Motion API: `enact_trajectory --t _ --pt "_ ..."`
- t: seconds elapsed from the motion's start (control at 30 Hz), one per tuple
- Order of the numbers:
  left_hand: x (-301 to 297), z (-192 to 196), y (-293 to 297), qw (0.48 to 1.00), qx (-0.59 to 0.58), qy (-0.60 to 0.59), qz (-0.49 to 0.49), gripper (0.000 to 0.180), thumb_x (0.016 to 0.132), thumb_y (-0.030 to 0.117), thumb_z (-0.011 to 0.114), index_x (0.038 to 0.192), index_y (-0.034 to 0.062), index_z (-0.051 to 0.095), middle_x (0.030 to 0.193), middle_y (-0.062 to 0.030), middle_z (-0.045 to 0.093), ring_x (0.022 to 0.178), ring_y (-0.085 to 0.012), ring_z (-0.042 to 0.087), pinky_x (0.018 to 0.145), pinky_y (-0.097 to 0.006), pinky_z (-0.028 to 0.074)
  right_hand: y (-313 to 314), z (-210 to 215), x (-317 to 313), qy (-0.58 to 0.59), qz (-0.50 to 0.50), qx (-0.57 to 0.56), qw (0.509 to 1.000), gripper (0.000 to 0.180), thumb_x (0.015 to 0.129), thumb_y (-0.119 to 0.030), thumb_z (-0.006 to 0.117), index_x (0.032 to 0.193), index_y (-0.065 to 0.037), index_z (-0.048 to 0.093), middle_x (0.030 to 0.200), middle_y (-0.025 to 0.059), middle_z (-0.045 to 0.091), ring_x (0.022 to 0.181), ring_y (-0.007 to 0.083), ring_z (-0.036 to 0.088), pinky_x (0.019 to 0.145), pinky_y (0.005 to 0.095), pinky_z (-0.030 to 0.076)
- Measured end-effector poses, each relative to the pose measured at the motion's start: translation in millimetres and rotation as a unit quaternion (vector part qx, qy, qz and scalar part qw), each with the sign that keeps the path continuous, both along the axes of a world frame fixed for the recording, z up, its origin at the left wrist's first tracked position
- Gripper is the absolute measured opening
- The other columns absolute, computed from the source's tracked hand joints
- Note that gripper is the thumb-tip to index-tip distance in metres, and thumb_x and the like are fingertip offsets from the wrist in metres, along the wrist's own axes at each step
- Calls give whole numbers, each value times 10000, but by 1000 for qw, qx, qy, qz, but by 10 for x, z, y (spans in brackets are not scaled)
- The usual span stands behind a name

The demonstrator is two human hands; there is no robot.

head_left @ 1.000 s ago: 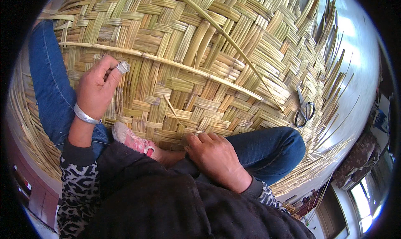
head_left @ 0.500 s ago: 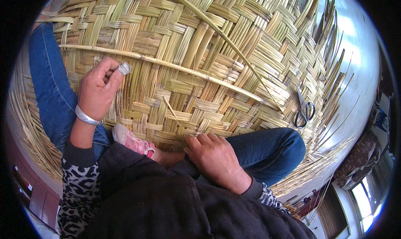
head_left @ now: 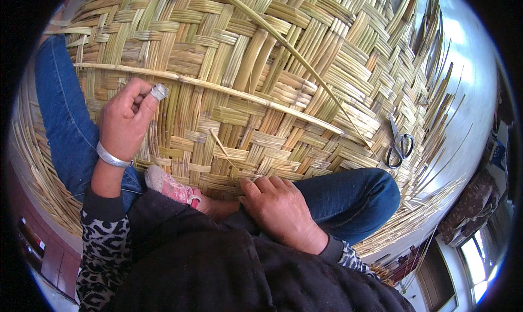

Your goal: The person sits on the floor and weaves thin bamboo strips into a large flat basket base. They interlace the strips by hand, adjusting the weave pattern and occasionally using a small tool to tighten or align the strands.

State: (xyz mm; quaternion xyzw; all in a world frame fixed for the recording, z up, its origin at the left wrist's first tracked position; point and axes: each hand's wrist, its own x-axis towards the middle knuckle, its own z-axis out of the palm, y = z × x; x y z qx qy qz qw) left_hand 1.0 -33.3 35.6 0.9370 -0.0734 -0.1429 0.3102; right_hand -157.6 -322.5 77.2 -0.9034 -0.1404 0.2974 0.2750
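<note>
So there's a big woven reed mat [head_left: 261,83] spread over the person's lap and the floor, filling most of the view. The left hand [head_left: 124,118] is curled into a loose fist at the mat's left side, thumb wrapped in grey tape [head_left: 159,92] and pressed against a long pale strip [head_left: 218,91] that runs across the weave from left to right. Can't tell if it's actually pinching the strip or just resting on it. There's a silver bangle [head_left: 111,156] on that wrist.

The right hand [head_left: 278,206] sits at the mat's near edge, fingers bent down onto the weave ends, knuckles up, pressing rather than gripping as far as I can see.

A pink shoe [head_left: 170,185] pokes out under the near edge between the two hands. Scissors [head_left: 399,143] lie on the mat over on the right, well apart from both hands. Loose reed ends stick out along the far right edge.
</note>
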Motion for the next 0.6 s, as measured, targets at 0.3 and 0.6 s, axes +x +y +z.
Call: enact_trajectory --t 0.3,0.6 --pt "-27 -9 2 999 -17 21 30 102 998 121 711 966 40 659 714 -32 632 626 -105 581 574 -296 481 -9 9 8 0 -2 5 1000 365 886 -257 741 1198 -89 650 918 73 641 908 288 676 792 414 556" --pt "-26 -17 7 999 -28 25 33 96 999 107 708 947 41 661 703 -9 614 627 -70 545 567 -268 458 -29 17 34 7 1 5 1000 376 881 -262 752 1199 -91 646 923 68 630 899 280 668 781 405 548"
